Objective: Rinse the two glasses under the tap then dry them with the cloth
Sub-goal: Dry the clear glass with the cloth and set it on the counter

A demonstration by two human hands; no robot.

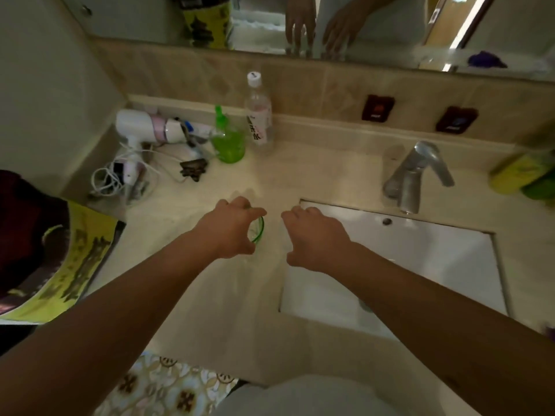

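My left hand reaches down from above and grips a glass with a green-tinted rim that stands on the beige counter, left of the sink. Beside it my right hand makes the same claw over the counter at the sink's left corner. Its fingers and thumb curl round a second, clear glass that I can hardly make out under the hand; the mirror shows a glassy glint beneath each hand. The chrome tap stands behind the white sink with no water running. I see no cloth.
At the back left lie a white hair dryer with a tangled cord, a green cup and a clear plastic bottle. Yellow-green containers sit right of the tap. A mirror runs along the wall.
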